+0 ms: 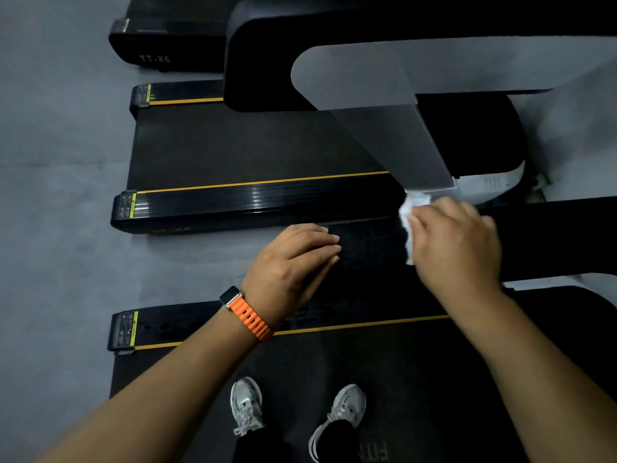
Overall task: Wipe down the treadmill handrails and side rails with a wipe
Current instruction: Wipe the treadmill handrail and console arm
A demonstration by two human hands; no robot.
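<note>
Black handrail [367, 243] ends under my flat left hand [287, 262]; open grey floor [66, 162] beyond; right hand [457, 243] clutches white wipe [408, 212] on rail.

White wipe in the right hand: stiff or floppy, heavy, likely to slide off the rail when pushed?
Probably floppy: the wipe is crumpled and drapes over the handrail beneath the right hand. Likely very light, since it looks thin and is bunched small. When pushed, it may bunch up or slip without steady pressure holding it down.

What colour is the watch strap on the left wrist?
The watch strap is orange; the head view shows it clearly.
</note>
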